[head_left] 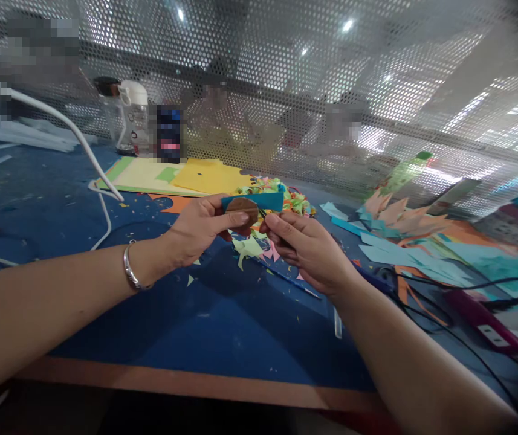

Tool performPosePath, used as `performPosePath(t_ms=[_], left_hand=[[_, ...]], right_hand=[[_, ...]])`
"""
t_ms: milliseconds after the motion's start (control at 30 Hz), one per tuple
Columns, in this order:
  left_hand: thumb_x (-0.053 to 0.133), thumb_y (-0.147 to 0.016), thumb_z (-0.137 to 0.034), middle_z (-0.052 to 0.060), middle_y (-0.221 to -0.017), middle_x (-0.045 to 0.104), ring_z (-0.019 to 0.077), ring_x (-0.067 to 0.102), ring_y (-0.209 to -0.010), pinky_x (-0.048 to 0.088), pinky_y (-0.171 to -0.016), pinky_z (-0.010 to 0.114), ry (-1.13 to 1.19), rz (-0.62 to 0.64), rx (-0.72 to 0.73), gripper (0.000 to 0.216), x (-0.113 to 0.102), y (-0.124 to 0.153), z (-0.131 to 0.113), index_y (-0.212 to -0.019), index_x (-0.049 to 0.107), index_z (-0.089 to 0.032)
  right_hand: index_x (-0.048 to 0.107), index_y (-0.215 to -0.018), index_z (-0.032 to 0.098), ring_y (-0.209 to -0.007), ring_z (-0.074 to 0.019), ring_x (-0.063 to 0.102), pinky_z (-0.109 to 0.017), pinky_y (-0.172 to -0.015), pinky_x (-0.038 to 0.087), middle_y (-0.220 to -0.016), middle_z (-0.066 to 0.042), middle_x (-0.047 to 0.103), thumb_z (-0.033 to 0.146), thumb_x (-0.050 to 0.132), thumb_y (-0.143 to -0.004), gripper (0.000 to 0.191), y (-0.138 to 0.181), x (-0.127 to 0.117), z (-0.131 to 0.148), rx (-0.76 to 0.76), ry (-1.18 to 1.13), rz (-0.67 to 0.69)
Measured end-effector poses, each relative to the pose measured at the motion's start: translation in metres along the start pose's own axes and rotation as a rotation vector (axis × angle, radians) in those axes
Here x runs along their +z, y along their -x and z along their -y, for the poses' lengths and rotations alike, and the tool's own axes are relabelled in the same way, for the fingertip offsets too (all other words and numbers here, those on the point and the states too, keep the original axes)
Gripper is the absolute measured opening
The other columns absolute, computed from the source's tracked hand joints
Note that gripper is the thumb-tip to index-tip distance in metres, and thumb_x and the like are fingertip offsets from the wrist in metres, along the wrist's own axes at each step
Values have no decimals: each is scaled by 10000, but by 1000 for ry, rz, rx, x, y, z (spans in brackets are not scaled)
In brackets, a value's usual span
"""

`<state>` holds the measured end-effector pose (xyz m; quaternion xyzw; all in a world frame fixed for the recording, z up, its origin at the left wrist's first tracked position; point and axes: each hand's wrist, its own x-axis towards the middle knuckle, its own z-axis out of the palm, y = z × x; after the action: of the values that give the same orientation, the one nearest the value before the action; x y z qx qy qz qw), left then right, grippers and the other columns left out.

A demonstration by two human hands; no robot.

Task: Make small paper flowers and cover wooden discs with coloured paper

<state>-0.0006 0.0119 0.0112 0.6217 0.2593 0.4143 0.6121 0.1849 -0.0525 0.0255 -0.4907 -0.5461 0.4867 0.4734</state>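
My left hand [202,226] pinches a teal paper strip [265,201] together with a brown round disc [243,209] laid against it, held up over the blue table [204,320]. My right hand [306,248] is closed around a dark thin tool, perhaps small scissors, whose tip [262,212] touches the disc's right edge. A silver bangle [129,269] sits on my left wrist. Below the hands lie light green and pink paper scraps [252,246].
Yellow and green paper sheets [181,175] lie behind, next to a bottle [134,118] and a dark can [168,133]. A heap of colourful cuttings [297,202], teal and peach paper shapes [399,232], black cables [467,287] and a white cable [81,145] surround the hands. A perforated screen stands behind.
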Motion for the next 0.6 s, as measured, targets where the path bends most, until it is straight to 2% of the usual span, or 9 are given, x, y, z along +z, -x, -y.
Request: performPosePath(t_ms=[200,600], left_hand=[[780,-762,-317,37,-759,747,127,656,-691,369,-542,226,-17,85,-35,240,1,1,2,-938,741,-157],[774,-745,-297,27,-738,741,120,644,-673,326,-527,236,-60,91,-46,224,2,2,-2,-916,749,-154]], right_hand=[[615,-774,163,-441,-35,226,-229,-399,109,-577,75,366,511,723,-821,367,1,-1,1,-13,-24,4],[562,-713,181,-452,-51,258,-225,-401,155,-561,70,399,533,680,-842,393,1,-4,0,-64,106,14]])
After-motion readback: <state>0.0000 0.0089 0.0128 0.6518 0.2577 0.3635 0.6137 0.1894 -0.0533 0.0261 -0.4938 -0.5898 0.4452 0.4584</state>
